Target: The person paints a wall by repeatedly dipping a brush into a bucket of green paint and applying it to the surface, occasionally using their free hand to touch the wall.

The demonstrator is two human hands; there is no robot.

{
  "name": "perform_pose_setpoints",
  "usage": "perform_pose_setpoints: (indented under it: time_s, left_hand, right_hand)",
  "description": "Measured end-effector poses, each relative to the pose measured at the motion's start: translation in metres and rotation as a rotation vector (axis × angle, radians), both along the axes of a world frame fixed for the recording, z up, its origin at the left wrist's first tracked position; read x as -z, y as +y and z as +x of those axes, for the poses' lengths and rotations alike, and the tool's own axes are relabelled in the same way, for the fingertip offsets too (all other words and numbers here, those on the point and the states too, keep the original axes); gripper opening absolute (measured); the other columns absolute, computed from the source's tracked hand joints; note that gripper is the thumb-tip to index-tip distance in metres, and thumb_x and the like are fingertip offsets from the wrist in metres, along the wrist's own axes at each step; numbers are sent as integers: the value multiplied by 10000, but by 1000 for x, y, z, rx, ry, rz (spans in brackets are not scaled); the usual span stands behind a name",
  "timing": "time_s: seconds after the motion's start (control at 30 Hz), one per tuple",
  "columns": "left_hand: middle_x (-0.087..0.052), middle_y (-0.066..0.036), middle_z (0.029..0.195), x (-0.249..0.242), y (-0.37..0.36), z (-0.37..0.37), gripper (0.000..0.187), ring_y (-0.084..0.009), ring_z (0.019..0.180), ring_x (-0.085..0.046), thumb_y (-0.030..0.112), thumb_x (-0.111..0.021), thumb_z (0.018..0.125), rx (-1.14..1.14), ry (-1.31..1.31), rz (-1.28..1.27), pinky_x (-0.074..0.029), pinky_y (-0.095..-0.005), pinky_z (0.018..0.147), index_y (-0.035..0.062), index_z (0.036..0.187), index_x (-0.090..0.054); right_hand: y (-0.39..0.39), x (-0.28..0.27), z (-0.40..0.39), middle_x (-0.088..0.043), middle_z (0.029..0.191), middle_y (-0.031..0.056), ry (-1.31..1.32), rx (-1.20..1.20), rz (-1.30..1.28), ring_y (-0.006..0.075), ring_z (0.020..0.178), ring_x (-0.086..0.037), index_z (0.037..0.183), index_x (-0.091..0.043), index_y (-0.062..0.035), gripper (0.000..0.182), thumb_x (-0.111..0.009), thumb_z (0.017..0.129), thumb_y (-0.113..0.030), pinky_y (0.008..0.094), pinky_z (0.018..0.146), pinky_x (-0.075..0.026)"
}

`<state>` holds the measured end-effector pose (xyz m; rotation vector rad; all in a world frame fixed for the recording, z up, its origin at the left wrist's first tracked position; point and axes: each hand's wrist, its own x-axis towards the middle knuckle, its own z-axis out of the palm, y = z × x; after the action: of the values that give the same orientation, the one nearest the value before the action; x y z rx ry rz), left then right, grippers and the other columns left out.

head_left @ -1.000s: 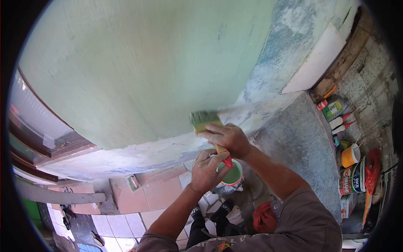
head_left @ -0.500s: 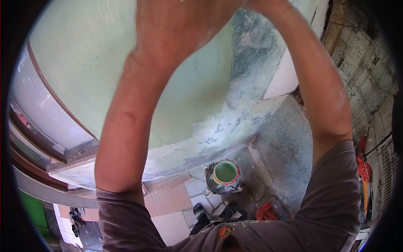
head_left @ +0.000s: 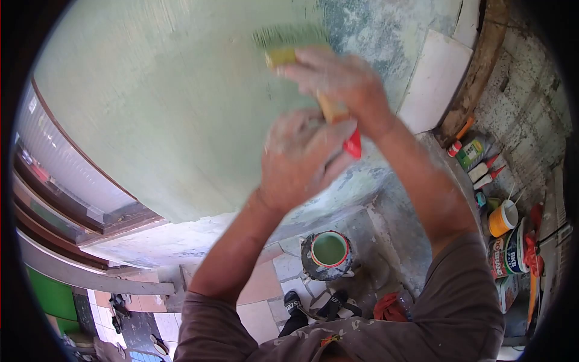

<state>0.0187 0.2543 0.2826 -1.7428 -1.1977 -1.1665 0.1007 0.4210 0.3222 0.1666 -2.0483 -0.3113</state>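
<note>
A wide paintbrush (head_left: 332, 107) with green-coated bristles, a yellowish ferrule and a red-tipped handle is up against the wall. My left hand (head_left: 301, 154) is closed round the lower handle near the red end. Higher up, my right hand (head_left: 344, 84) grips the brush by its ferrule and upper handle, slightly blurred. The bristles touch the wall (head_left: 181, 120), which is pale green on the left and mottled bluish-grey on the right. Below, an open paint bucket (head_left: 330, 248) holds light green paint and stands on a dark, paint-splashed round support.
A louvred window (head_left: 78, 163) with a brown frame is on the left. Along the right ledge sit bottles (head_left: 473, 151), an orange-yellow cup (head_left: 503, 218) and a labelled bucket (head_left: 508, 253). A red cloth (head_left: 391, 308) lies on the floor near my sandalled feet (head_left: 295, 301).
Both hands have come down from the top edge, bringing the paintbrush into view. The view has shifted, showing more of the items along the right side.
</note>
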Motion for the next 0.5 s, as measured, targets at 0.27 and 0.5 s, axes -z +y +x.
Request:
perform_pose_setpoints:
  time_s: [0.27,0.5]
  left_hand:
    - [-743,-98,1015,177,-21,35,507,-300,916,-686,227,-940,751,11,-309,-329,-538,-428,784,123,1182,-695]
    - [-752,-102,936,163,-30,25,343,-242,797,-738,194,-902,829,-72,-582,-517,-584,-389,778,80,1101,-727]
  right_hand:
    - [-14,181,28,-719,1277,72,-298,-50,-204,236,1183,-704,1294,-760,-220,414,-692,894,-298,397,842,-555]
    - [-12,219,10,-757,1095,66,-623,-118,-405,273,976,-751,1197,-755,-192,359,-706,877,-347,410,782,-612]
